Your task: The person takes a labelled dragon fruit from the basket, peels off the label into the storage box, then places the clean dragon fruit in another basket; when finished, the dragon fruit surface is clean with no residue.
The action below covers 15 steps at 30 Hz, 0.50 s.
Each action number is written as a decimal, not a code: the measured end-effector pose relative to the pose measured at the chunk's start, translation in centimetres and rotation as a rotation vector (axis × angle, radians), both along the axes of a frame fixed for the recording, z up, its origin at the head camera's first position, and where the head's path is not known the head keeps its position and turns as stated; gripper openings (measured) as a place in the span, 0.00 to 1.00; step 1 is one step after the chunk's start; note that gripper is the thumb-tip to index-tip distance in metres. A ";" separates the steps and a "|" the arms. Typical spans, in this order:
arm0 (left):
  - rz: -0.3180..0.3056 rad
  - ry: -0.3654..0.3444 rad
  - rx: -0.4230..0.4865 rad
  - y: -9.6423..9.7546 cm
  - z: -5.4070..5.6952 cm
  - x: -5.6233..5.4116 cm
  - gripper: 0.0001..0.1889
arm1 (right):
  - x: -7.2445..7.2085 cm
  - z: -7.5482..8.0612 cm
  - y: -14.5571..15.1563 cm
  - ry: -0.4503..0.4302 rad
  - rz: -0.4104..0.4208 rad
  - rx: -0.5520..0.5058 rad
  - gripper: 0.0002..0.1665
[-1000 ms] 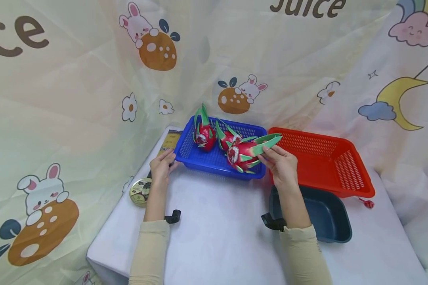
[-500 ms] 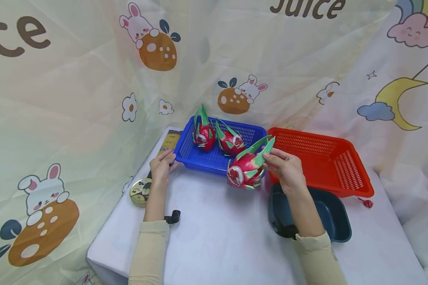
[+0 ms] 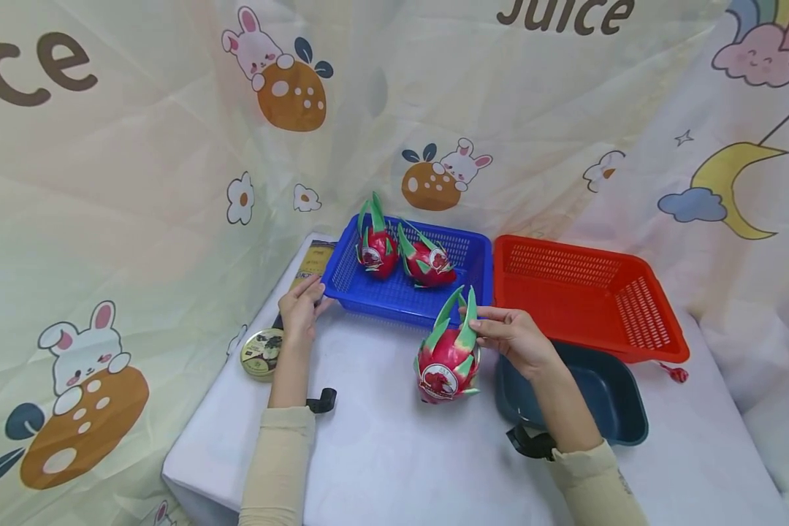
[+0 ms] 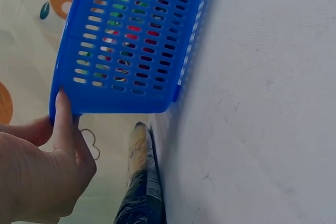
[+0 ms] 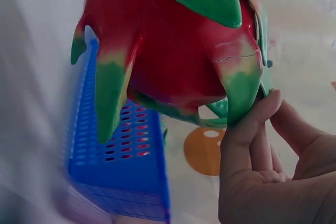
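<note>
Dragon fruit (image 3: 442, 369) is on the near side of the blue basket (image 3: 394, 310), left and slightly near of the right hand (image 3: 514, 337), which pinches its green leaves (image 3: 467, 325). Long axis looks roughly near-far, leaf end far, leaning right. Can't tell if its base touches the table (image 3: 381, 453). Left hand (image 3: 300, 307), farther off, grips the basket's near-left rim.

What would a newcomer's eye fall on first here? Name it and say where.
Likely the red dragon fruit, its green leaf pinched by the right hand in front of the blue basket. Next comes that basket, with two more fruits inside and its near left corner held by the left hand. The red basket to the right of it also stands out.
</note>
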<state>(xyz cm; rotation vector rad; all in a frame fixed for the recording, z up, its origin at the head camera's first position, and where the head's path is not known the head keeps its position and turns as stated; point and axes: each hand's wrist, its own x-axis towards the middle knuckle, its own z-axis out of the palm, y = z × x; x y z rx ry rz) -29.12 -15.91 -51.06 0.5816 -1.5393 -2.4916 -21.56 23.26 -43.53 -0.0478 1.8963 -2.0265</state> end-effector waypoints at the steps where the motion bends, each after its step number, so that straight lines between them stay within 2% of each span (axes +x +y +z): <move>1: 0.004 -0.001 0.003 0.0 -0.1 0.0 0.24 | 0.0 -0.3 0.0 -0.004 0.014 0.011 0.23; 6: 0.016 0.011 0.007 0.1 -0.3 -0.1 0.23 | -0.3 -1.6 -0.1 -0.020 0.048 0.030 0.28; 15: 0.029 0.043 0.017 0.7 -0.4 0.1 0.25 | -0.6 -3.4 -0.3 -0.070 0.020 0.098 0.27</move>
